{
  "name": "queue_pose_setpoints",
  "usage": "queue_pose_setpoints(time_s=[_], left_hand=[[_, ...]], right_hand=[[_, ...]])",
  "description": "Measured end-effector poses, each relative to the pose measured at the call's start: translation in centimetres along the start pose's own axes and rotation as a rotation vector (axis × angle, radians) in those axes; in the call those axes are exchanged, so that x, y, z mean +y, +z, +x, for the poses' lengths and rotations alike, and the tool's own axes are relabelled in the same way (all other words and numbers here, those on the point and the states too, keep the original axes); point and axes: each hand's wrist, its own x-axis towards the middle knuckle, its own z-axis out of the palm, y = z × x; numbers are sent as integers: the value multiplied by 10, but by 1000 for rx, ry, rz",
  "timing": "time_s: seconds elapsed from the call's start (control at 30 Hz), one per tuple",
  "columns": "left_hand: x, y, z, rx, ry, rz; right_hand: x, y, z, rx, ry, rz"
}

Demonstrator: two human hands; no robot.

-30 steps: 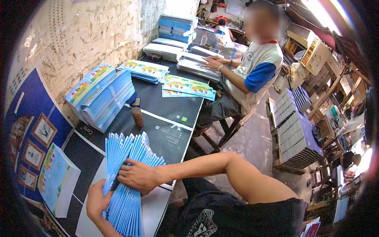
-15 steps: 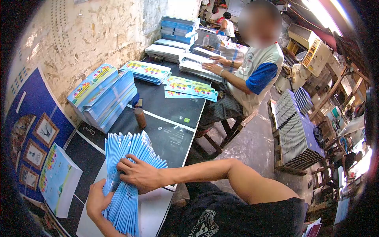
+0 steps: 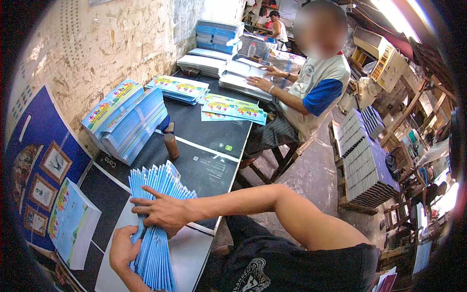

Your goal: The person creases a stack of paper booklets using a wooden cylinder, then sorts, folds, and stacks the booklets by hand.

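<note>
A fanned stack of light blue folded booklets [image 3: 154, 263] lies on a white sheet near the table's front edge. At its left side my left hand [image 3: 125, 247] is closed around the edge, with the thumb on top and the other fingers partly hidden. Across the middle of the fan, my right hand [image 3: 163, 210] presses down with fingers spread. Above that hand, the upper ends of the booklets spread out like a fan.
Behind the fan stand a brown cylindrical object [image 3: 170, 146] and a tall stack of blue booklets [image 3: 136, 129]. A thick printed pile [image 3: 73, 224] lies at left. A co-worker [image 3: 316, 92] sits at the table's right side, hands on paper stacks [image 3: 243, 82].
My right hand has shifted slightly left and down, and its fingers have straightened and spread. The fan's right side has drawn in a little. My left hand stays at the left edge.
</note>
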Motion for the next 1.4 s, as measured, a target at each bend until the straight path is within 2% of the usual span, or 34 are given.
queue_pose_setpoints(time_s=[0.13,0.23,0.3,0.4,0.5,0.53,0.63,0.7,0.8,0.83,1.0,1.2,1.3,1.33,1.4], left_hand=[[-2,-1,3,-34,6,6],[25,-35,-12,31,-54,-293],[16,-57,-28,123,-183,-410],[11,-68,-70,554,-66,-194],[70,-80,-89,713,99,-90],[24,-65,-83,734,100,-75],[43,-42,-48,514,167,-104],[41,-19,-18,264,145,95],[40,3,-1,-58,-58,313],[40,3,-2,-59,-56,278],[29,10,-23,-33,-78,222],[59,-14,-86,164,-181,560],[98,-35,-121,566,81,362],[119,-33,-124,714,77,341],[127,-22,-115,817,127,265]], right_hand=[[3,0,3,22,-25,0],[6,4,6,47,-30,9],[7,3,8,61,-32,7],[3,1,12,49,3,-17],[-1,4,14,62,44,-46],[-2,6,15,76,56,-54],[-9,12,19,48,135,-143],[-7,18,20,47,132,-146],[-3,26,20,136,115,-200],[-4,28,18,178,109,-216],[0,26,17,48,115,-186],[-2,30,21,49,147,-161],[-7,20,20,18,160,-174],[-7,15,20,-9,165,-177],[-1,20,26,-23,180,-187]])
